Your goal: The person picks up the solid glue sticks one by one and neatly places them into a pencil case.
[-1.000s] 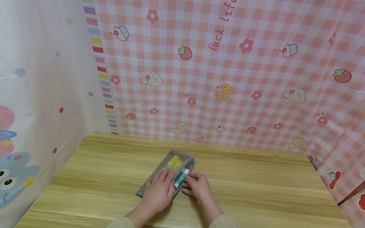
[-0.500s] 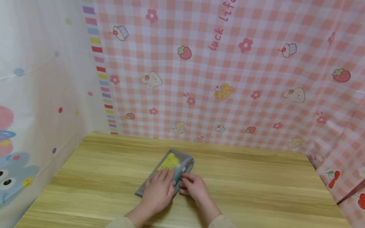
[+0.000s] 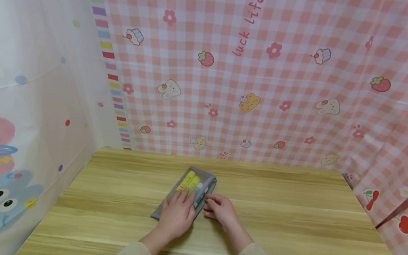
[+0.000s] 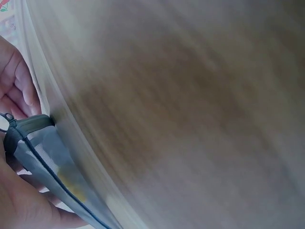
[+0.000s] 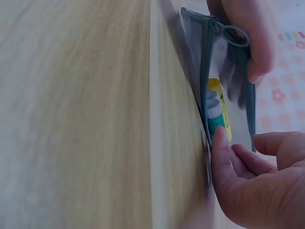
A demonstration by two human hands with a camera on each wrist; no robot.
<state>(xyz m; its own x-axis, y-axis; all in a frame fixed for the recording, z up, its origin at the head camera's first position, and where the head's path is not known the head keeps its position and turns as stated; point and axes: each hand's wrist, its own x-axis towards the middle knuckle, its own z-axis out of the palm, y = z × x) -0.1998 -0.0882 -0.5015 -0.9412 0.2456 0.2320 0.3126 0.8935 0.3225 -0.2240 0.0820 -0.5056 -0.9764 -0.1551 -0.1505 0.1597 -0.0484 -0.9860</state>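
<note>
A grey see-through zip pouch [image 3: 202, 174] lies slanted on the table, its mouth toward the right. Through its mesh show two yellow tubes [image 3: 186, 180] and a green-and-white glue stick [image 5: 216, 119], all inside. My left hand [image 3: 177, 213] rests over the pouch with fingers extended across the mesh. Close by the mouth is my right hand [image 3: 221, 211], fingers loosely bent. In the right wrist view its index fingertip touches the glue stick's end, and the thumb lies near the pouch's upper edge. A zip slider with a ring pull [image 5: 219, 27] sits at the far end of the mouth.
The wooden table [image 3: 290, 224] extends on both sides of the hands. Behind it hangs a pink checked curtain [image 3: 252, 75], and a white patterned cloth [image 3: 47, 89] hangs at the left. Both wrist views show the table edge.
The glue stick has gone from the pouch's mouth to inside it, beside the yellow tubes. My right hand moved left, then slightly back right. The left hand stayed on the pouch.
</note>
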